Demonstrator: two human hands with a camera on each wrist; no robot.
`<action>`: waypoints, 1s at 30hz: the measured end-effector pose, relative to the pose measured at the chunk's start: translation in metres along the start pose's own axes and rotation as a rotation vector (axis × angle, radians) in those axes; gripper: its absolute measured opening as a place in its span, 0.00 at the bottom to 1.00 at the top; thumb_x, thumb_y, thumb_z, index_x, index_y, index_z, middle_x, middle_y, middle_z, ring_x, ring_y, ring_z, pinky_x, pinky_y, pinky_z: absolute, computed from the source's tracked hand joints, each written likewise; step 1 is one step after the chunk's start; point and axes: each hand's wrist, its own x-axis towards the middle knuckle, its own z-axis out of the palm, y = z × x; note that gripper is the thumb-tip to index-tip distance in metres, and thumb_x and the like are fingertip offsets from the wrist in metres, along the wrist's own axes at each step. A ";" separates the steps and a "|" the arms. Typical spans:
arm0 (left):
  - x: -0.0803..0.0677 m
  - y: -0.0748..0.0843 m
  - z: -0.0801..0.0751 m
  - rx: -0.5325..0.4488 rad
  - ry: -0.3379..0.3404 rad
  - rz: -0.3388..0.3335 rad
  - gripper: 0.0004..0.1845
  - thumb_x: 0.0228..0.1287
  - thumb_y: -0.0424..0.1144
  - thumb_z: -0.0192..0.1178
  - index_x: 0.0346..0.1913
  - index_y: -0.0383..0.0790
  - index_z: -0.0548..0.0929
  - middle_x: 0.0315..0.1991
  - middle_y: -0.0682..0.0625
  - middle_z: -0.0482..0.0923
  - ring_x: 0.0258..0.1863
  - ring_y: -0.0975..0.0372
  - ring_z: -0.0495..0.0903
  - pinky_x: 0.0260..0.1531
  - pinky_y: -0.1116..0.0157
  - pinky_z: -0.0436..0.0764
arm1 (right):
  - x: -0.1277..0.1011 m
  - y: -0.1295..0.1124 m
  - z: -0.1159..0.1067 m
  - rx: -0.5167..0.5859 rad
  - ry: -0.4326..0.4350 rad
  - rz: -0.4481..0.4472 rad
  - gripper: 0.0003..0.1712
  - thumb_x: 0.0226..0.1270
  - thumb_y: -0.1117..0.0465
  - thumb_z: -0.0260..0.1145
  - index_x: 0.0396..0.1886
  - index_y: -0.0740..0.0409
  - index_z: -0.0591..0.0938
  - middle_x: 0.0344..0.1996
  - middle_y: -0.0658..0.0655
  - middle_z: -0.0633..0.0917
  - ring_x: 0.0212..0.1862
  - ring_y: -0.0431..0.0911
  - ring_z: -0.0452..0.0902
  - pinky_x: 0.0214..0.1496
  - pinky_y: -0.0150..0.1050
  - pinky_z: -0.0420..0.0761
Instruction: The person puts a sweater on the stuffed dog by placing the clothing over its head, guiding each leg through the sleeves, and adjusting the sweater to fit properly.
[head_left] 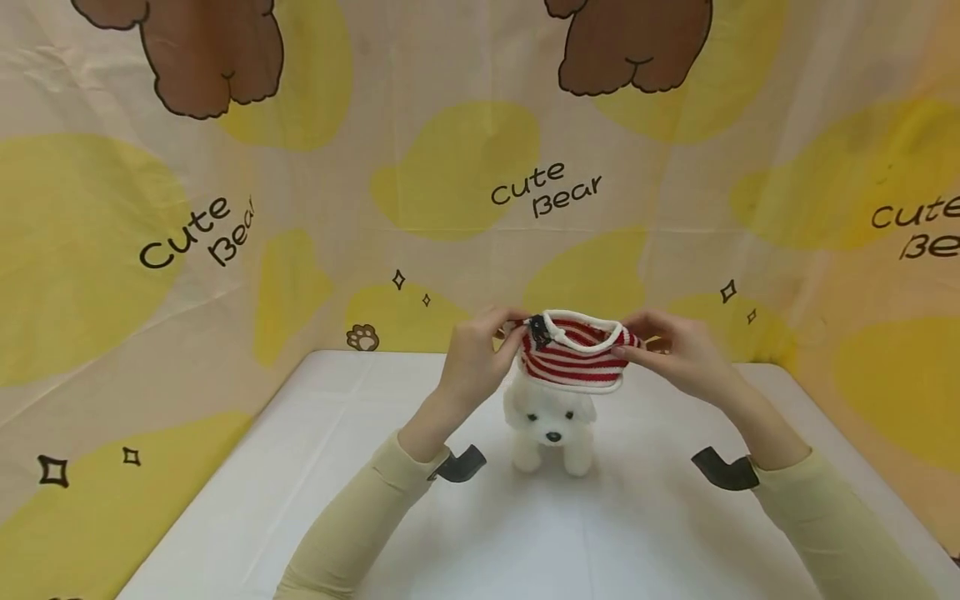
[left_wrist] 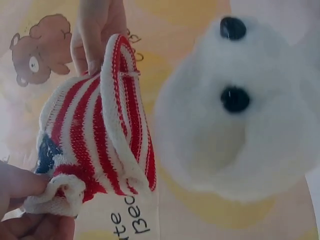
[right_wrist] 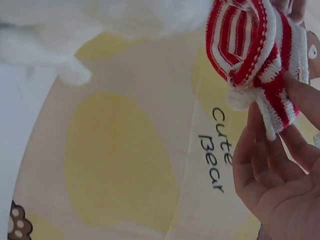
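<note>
A small red-and-white striped knit sweater [head_left: 573, 367] with white trim and a dark patch is held up by both hands. My left hand [head_left: 477, 354] pinches one sleeve [left_wrist: 57, 192] between thumb and fingers. On the other side, my right hand [head_left: 678, 354] pinches the opposite sleeve [right_wrist: 275, 102]. Directly below the sweater in the head view, a white plush dog [head_left: 553, 417] with black eyes and nose stands facing me; the sweater overlaps the top of its head there. In the left wrist view the sweater's wide opening faces the dog's head [left_wrist: 200, 120].
The plush dog stands on a white tabletop [head_left: 315, 467]. Behind the table hangs a cream-and-yellow cloth [head_left: 450, 275] printed with bears and lettering. Dark curved pieces [head_left: 462, 465] project from both wrists, below the light yellow sleeves.
</note>
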 end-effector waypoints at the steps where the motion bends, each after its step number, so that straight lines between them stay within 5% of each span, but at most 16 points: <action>1: -0.001 -0.002 -0.003 0.007 0.007 -0.004 0.05 0.61 0.31 0.61 0.39 0.40 0.84 0.34 0.50 0.83 0.31 0.64 0.79 0.32 0.67 0.80 | 0.002 -0.001 0.003 -0.003 0.003 -0.006 0.16 0.58 0.58 0.71 0.45 0.56 0.81 0.37 0.51 0.85 0.37 0.38 0.77 0.40 0.25 0.79; 10: -0.017 -0.021 -0.007 0.033 -0.070 -0.090 0.04 0.61 0.31 0.62 0.38 0.39 0.85 0.31 0.50 0.81 0.30 0.64 0.76 0.32 0.62 0.81 | 0.010 -0.004 0.031 -0.004 -0.017 0.012 0.17 0.56 0.56 0.72 0.44 0.55 0.81 0.37 0.51 0.85 0.37 0.42 0.78 0.40 0.32 0.81; 16: -0.030 -0.029 -0.001 0.060 -0.093 -0.133 0.03 0.59 0.30 0.63 0.35 0.38 0.85 0.28 0.50 0.80 0.27 0.62 0.75 0.28 0.68 0.77 | 0.006 -0.003 0.040 0.029 -0.058 0.057 0.17 0.56 0.54 0.72 0.45 0.52 0.81 0.38 0.49 0.85 0.40 0.42 0.77 0.42 0.39 0.82; 30: -0.046 -0.042 0.011 0.111 -0.256 -0.275 0.03 0.59 0.32 0.63 0.34 0.37 0.85 0.25 0.50 0.81 0.19 0.66 0.69 0.19 0.73 0.70 | -0.002 0.011 0.057 -0.009 -0.131 0.085 0.13 0.62 0.50 0.67 0.43 0.49 0.81 0.30 0.45 0.82 0.35 0.40 0.78 0.34 0.33 0.78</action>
